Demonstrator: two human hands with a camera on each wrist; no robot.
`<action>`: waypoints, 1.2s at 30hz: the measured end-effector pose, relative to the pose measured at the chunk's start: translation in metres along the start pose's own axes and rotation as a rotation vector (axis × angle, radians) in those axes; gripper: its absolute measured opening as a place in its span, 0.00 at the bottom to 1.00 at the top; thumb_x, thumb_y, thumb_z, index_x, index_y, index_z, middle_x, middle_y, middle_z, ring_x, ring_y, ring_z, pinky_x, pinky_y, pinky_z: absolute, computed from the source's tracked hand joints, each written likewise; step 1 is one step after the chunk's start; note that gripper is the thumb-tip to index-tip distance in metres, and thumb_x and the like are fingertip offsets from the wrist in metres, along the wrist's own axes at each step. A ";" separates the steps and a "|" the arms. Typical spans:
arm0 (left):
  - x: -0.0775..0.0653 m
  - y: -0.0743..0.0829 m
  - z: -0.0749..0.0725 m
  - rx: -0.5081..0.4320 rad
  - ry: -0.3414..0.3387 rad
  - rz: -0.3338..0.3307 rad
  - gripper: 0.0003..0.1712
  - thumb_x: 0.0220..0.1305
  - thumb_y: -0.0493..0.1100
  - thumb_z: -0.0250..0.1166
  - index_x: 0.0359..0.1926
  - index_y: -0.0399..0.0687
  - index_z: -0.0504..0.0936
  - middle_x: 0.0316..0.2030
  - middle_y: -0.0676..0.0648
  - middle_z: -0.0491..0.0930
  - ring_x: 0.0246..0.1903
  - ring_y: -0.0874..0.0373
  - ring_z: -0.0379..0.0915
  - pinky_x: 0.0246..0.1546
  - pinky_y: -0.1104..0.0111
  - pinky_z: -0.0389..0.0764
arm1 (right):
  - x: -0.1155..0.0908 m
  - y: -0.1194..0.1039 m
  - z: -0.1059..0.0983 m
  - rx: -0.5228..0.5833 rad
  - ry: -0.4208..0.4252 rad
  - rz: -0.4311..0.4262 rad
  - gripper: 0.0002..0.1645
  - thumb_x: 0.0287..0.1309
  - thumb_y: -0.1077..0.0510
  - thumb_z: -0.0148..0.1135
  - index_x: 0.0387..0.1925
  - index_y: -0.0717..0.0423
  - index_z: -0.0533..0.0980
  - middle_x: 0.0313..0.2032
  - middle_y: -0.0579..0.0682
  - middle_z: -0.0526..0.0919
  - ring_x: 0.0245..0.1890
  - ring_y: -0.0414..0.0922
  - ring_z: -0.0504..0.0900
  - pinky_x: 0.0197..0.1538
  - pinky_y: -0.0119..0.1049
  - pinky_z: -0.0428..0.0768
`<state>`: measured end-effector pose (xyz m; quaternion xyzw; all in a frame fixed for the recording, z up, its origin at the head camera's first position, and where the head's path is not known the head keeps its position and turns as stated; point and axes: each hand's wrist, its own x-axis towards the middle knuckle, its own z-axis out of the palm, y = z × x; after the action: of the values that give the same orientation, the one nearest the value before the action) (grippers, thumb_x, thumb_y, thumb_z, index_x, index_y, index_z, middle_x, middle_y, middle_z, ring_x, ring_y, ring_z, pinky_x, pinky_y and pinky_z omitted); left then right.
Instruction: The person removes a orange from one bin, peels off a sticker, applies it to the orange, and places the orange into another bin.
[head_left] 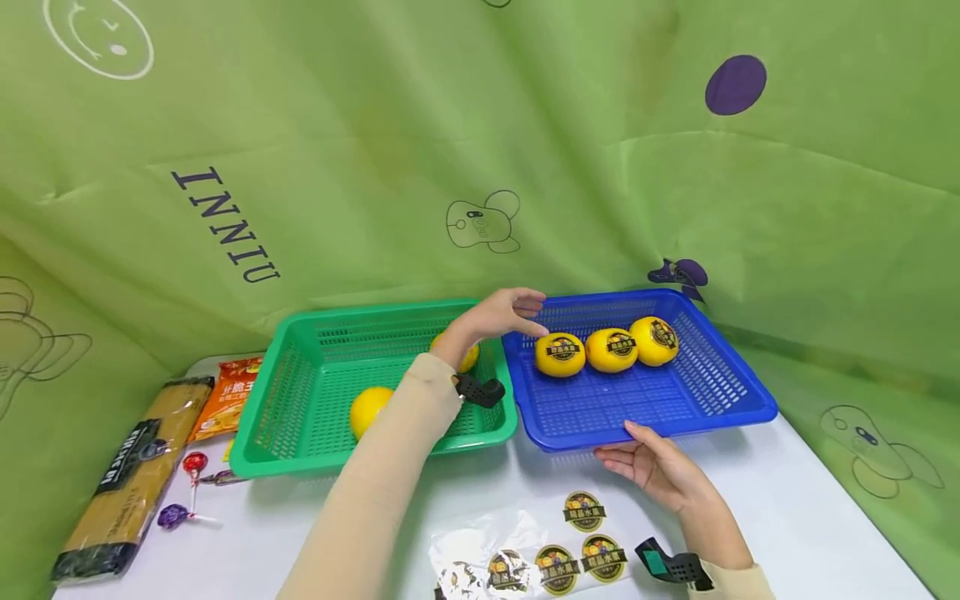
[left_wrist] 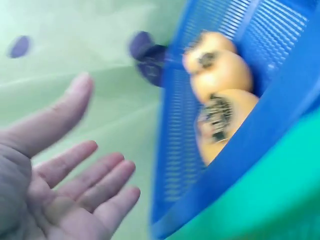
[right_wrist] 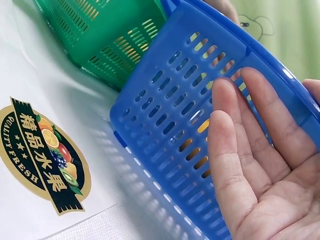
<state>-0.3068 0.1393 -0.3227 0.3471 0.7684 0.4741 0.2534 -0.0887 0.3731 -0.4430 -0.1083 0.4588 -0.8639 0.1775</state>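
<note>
My left hand (head_left: 501, 315) hovers over the place where the two baskets meet, its fingers extended and nothing held. In the left wrist view its palm and spread thumb show apart from the blue basket (left_wrist: 172, 165). Three yellow fruits sit in a row in that basket, each with a dark label; the left one (head_left: 559, 357) is nearest this hand. My right hand (head_left: 663, 471) is at the blue basket's front rim. Its thumb lies at the rim and its nearly straight fingers lie along the outer wall; whether they touch it I cannot tell.
A green basket (head_left: 247, 454) holds yellow fruits (head_left: 369, 410), partly hidden by my left arm. A sheet of labels (head_left: 557, 569) lies in front. At left are a pasta pack (head_left: 138, 475), an orange snack bag (head_left: 227, 400) and lollipops (head_left: 174, 516). Green cloth hangs behind.
</note>
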 end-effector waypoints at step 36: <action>-0.189 -0.087 0.096 -1.102 0.112 0.016 0.36 0.71 0.48 0.52 0.63 0.19 0.56 0.62 0.26 0.65 0.60 0.46 0.70 0.65 0.58 0.66 | 0.057 -0.114 0.073 -0.927 -0.322 -0.186 0.23 0.66 0.74 0.39 0.61 0.71 0.64 0.59 0.57 0.75 0.59 0.46 0.76 0.61 0.30 0.73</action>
<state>-0.1440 0.0189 -0.4308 0.1434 0.4164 0.8256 0.3528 -0.1390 0.3540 -0.3066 -0.3483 0.7495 -0.5537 0.1014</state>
